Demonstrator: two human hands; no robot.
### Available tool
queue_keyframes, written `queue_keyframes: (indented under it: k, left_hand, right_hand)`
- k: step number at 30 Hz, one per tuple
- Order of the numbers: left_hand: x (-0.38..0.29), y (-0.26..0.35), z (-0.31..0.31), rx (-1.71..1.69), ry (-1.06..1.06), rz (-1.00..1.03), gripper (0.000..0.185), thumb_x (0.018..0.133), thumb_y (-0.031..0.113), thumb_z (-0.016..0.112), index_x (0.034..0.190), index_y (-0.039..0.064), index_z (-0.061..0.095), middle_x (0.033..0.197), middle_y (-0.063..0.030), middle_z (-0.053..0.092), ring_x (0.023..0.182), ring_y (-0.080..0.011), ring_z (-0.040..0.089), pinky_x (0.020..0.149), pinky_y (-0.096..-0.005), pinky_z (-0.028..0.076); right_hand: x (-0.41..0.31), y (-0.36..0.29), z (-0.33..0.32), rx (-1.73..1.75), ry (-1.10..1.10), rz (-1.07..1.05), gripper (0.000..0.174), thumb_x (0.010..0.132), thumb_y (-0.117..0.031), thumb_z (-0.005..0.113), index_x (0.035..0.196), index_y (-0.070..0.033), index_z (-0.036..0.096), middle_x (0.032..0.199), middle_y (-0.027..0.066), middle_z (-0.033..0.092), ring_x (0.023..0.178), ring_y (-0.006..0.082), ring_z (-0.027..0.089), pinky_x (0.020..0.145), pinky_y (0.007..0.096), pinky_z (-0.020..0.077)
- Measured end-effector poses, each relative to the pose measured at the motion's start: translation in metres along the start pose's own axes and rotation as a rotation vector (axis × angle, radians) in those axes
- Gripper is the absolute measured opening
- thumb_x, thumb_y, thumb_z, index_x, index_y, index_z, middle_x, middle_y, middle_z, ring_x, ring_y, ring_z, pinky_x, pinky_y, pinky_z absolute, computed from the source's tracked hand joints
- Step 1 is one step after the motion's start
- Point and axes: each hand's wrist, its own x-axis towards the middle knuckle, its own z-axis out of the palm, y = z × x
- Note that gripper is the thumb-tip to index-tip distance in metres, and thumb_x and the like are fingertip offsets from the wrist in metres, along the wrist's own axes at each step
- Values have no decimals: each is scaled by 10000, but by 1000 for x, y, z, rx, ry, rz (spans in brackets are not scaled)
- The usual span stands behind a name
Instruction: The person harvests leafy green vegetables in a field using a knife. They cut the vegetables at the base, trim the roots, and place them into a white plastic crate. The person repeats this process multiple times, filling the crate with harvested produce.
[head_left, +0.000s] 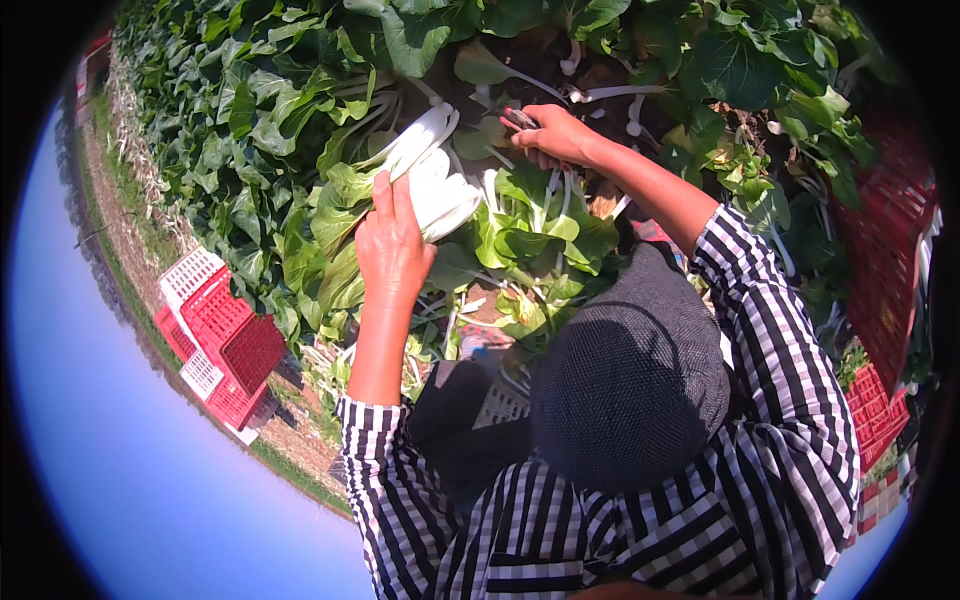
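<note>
My left hand grips a head of bok choy where its white stalks meet the green leaves. The white stalks point up and right, and the leaves hang to the left of the hand. My right hand is just right of the stalks, apart from them, closed around a small hand tool with red parts; its blade is not clear. Loose leaves with white stalks lie on the soil above and right of this hand. Below it are light green leafy plants.
Dense leafy greens fill the upper left, and more stand at the upper right. Stacked red and white plastic crates stand at the left; red crates are at the right. A dark cap covers part of the lower view.
</note>
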Motion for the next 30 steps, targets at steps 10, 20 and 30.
queue_keyframes:
  k: [10,20,30]
  left_hand:
    - [-97,29,-97,-1561,-173,-185,1132,446,189,925,1447,-1,430,1347,-88,529,1248,-213,536,1085,-369,420]
    - [-165,-15,-80,-1888,74,-19,1158,419,156,936,1461,41,446,1298,-40,616,1200,-213,586,1086,-374,436]
    - [-187,-7,-113,-1933,139,233,933,490,68,852,1369,25,544,1188,-22,643,1094,-158,586,997,-313,463]
  right_hand:
    - [-114,-120,0,705,-413,-489,627,756,-125,791,1328,-35,552,1141,64,669,860,94,630,687,245,538]
    - [-205,-249,5,-152,51,-573,490,724,-241,858,1111,-24,650,728,-1,596,579,67,553,527,236,446]
    - [-256,-290,110,-383,-71,-533,376,741,-245,839,998,-28,671,657,9,597,531,80,551,476,256,425]
